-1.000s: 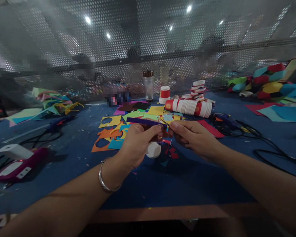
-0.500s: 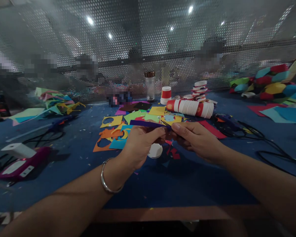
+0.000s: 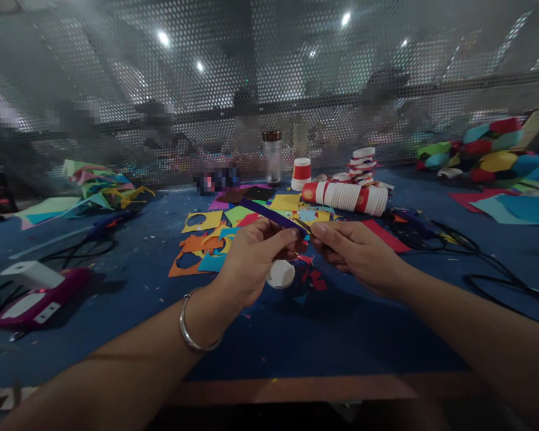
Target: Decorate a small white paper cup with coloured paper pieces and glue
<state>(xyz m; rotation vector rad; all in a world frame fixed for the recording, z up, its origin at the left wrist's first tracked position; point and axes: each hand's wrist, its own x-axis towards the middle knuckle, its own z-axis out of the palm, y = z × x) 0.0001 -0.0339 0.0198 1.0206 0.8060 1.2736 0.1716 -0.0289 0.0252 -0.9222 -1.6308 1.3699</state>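
Note:
Dark purple-blue paper forms a narrow strip [image 3: 269, 212], slanting up and away from my left hand [image 3: 251, 257]. The left thumb and fingers pinch its near end. In my right hand [image 3: 350, 248] is a thin dark two-pronged tool [image 3: 302, 224], closed between thumb and fingers. Its prongs lie at the strip's near end; I cannot tell whether they touch it, or whether it is tweezers or small scissors, as the fingers hide the rest. Below the hands lies a white disc [image 3: 280, 273], with red paper scraps [image 3: 315, 278] beside it.
Cut coloured sheets, one yellow with a hole [image 3: 186, 226], lie beyond my hands. Paper cups [image 3: 341, 196] lie nested on their side behind. A glass bottle [image 3: 273, 158] stands further back. Corded glue guns [image 3: 110, 224] [image 3: 411, 222] and a purple power strip [image 3: 67, 290] flank the blue tabletop [image 3: 332, 347].
The far end of the paper strip has swung upward and away, so it now slants more steeply. Both hands keep their grips and have hardly moved.

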